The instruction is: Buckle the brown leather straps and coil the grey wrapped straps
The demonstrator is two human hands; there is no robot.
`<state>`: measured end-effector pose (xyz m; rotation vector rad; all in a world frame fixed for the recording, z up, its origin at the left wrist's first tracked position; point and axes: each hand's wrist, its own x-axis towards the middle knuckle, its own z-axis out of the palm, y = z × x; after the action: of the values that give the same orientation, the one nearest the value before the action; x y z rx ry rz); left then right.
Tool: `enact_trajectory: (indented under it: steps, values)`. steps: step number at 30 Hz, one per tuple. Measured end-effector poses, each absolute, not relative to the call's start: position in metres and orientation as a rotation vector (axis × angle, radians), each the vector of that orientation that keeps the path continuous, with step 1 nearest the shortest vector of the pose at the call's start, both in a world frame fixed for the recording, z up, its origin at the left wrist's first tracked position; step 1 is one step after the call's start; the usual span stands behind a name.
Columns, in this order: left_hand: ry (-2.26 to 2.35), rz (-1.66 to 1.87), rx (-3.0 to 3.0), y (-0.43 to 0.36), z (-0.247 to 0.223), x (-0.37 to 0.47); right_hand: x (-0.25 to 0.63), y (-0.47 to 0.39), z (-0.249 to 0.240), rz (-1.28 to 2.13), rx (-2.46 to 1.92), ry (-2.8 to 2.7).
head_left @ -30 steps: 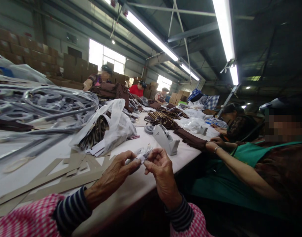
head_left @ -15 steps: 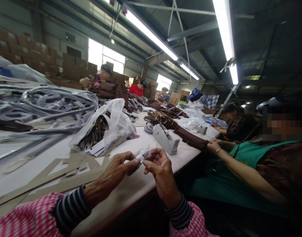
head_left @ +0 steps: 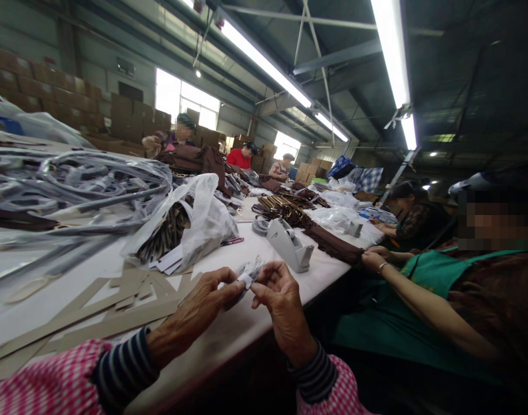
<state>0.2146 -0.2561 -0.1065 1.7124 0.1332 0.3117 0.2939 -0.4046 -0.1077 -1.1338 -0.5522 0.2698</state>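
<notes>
My left hand [head_left: 207,300] is closed on a small bundle [head_left: 251,268] in clear plastic with a white paper band round it. The bundle is held just above the near edge of the white table [head_left: 229,351]. Opposite it, my right hand [head_left: 283,300] pinches at the white band [head_left: 245,280], thumb against fingers. What exactly lies inside the plastic is too small to make out. Just beyond my right hand stands a grey tape dispenser [head_left: 287,245].
Flat grey-brown strips [head_left: 112,302] lie at the left. Behind them are an open white plastic bag [head_left: 207,222] of strips and a heap of plastic-wrapped straps [head_left: 104,184]. At the right, a co-worker in a green apron [head_left: 385,323] holds brown fabric [head_left: 335,245]. Other people sit farther back.
My hands stay almost in place around the bundle. The white band has shifted slightly between my fingers.
</notes>
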Motion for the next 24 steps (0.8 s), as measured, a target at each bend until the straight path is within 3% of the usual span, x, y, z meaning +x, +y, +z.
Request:
enact_trajectory:
  steps: [12,24]
  values:
    - [0.087,0.347,1.843,-0.248,-0.126,0.221,0.291,-0.408,-0.115,0.279,-1.144,-0.501]
    - [0.158,0.387,1.866,-0.250,-0.114,0.217,0.283,-0.399,-0.117,0.235,-1.134,-0.489]
